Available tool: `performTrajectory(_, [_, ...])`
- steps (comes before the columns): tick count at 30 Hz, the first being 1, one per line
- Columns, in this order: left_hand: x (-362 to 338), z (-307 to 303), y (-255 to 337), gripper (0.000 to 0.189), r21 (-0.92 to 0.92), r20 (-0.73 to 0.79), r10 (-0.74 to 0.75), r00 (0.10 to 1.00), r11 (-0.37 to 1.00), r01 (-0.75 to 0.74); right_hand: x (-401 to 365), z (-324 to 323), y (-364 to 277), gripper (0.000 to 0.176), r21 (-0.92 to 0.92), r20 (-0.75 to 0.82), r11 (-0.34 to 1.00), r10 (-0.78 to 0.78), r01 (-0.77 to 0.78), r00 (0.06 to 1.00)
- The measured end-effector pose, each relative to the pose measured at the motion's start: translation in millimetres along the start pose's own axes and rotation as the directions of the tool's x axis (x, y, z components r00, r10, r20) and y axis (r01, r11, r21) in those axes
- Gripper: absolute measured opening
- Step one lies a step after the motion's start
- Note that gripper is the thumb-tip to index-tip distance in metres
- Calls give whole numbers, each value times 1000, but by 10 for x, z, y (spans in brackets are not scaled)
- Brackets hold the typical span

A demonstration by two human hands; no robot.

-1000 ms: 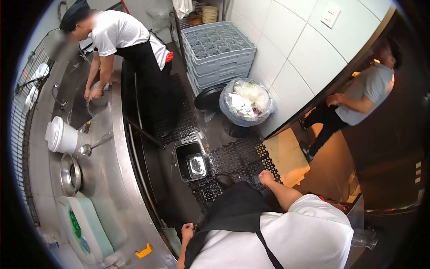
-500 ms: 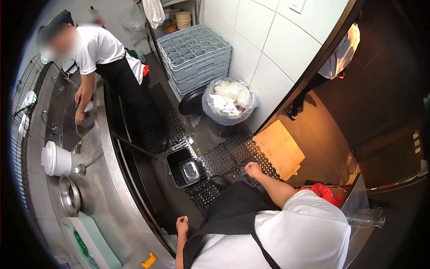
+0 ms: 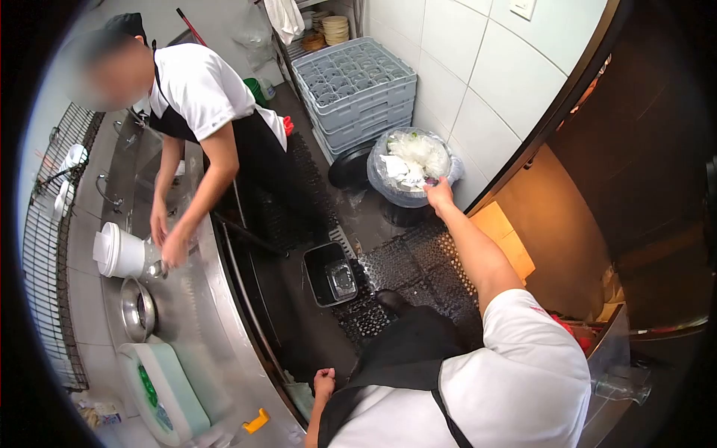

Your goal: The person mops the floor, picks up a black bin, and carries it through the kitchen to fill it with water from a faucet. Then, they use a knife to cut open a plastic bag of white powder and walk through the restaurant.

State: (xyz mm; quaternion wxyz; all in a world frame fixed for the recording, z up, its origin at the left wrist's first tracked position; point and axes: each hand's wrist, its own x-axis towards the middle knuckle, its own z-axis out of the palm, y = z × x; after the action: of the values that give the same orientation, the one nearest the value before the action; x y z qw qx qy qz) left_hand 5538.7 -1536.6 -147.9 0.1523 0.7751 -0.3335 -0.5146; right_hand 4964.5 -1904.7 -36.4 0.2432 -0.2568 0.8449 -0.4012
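My right hand [image 3: 439, 195] is stretched out to the near right rim of a round trash bin [image 3: 403, 214] lined with a clear plastic bag [image 3: 382, 184]. Its fingers look closed, and a small dark purplish bit shows beside the fingertips. I cannot make out what they hold, if anything. White crumpled waste [image 3: 413, 155] fills the bag. My left hand [image 3: 324, 382] hangs low by the edge of the steel counter [image 3: 220, 321], fingers curled in, with nothing visible in it.
A co-worker [image 3: 213, 97] in a black apron leans over the sink counter. On it stand a white bucket [image 3: 123, 252], a metal bowl [image 3: 137, 310] and a pale green tub [image 3: 187, 388]. Grey glass racks [image 3: 366, 112] are stacked by the wall. A black bin [image 3: 317, 272] sits on the floor.
My right arm has reached forward from above the floor mat to the trash bin. The co-worker has leaned closer along the counter, hands now near the bucket. My view has shifted slightly.
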Motion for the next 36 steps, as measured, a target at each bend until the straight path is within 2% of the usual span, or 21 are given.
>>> performTrajectory(1, [8,1,-94,24,-42,12,34,999,999,-33,-83,-59,-133,65,-21,-63,1000,-8,7,998])
performTrajectory(5, [-47,38,-142,23,-51,9,-24,1000,998,25,-626,-216,137,65,74,62,997,-15,11,998])
performTrajectory(6, [-64,59,-149,23,-93,25,-34,999,995,36,-763,-219,423,65,95,102,995,-34,24,994])
performTrajectory(7, [-84,72,-145,23,-132,48,-43,998,990,49,-646,37,1195,61,76,113,997,-17,8,994])
performTrajectory(8, [-79,98,-148,24,-121,66,-67,996,990,75,-833,17,1635,60,116,158,993,19,-37,987])
performTrajectory(10, [-56,188,-190,27,-91,111,-111,988,988,122,-1487,-478,1809,59,8,308,935,335,-354,891])
performTrajectory(11, [-38,233,-205,28,30,110,-92,990,996,90,-1640,-653,2088,62,-110,356,909,414,-402,838])
performTrajectory(13, [20,265,-263,32,265,108,-44,993,964,13,-1882,-994,2647,61,-465,284,837,448,-287,848])
performTrajectory(14, [163,289,-420,36,338,109,29,994,939,-64,-1972,-1232,2729,60,-580,304,787,451,-213,839])
performTrajectory(15, [192,348,-382,37,343,94,35,995,937,-65,-2055,-1444,2817,60,-677,328,724,458,-133,826])
performTrajectory(17, [236,371,-236,38,368,45,46,998,928,-60,-2068,-1713,3317,58,-703,263,703,400,-110,878])
performTrajectory(19, [300,426,-110,40,333,117,74,990,936,-110,-2004,-1961,3489,55,-694,239,705,419,-148,876])
performTrajectory(20, [340,455,-18,41,320,155,88,984,938,-135,-1928,-1976,3626,47,-649,180,733,407,-203,895])
performTrajectory(23, [418,609,382,49,426,214,124,969,881,-206,-1774,-2167,3593,44,-371,118,828,492,-421,863])
performTrajectory(26, [656,904,873,59,735,197,67,978,650,-192,-1550,-2392,3583,38,-283,171,874,451,-395,876])
performTrajectory(29, [775,1419,1522,67,666,359,171,918,642,-380,-1346,-2694,3808,36,-209,219,895,435,-393,873])
performTrajectory(32, [768,2308,2256,50,609,395,333,856,603,-516,-1136,-2986,4198,37,-170,152,907,409,-384,900])
performTrajectory(33, [484,2630,2806,41,506,463,233,855,722,-471,-1094,-3095,4322,37,-177,124,910,397,-374,909])
performTrajectory(34, [581,2948,3055,36,501,586,319,745,580,-642,-1038,-3259,4310,36,-139,93,903,420,-406,903])
performTrajectory(35, [867,3323,3098,32,433,574,500,648,486,-759,-956,-3412,4256,36,-106,64,897,437,-429,897])
performTrajectory(36, [688,3692,3444,34,433,590,337,734,635,-640,-925,-3557,4248,35,-75,39,891,452,-448,891])
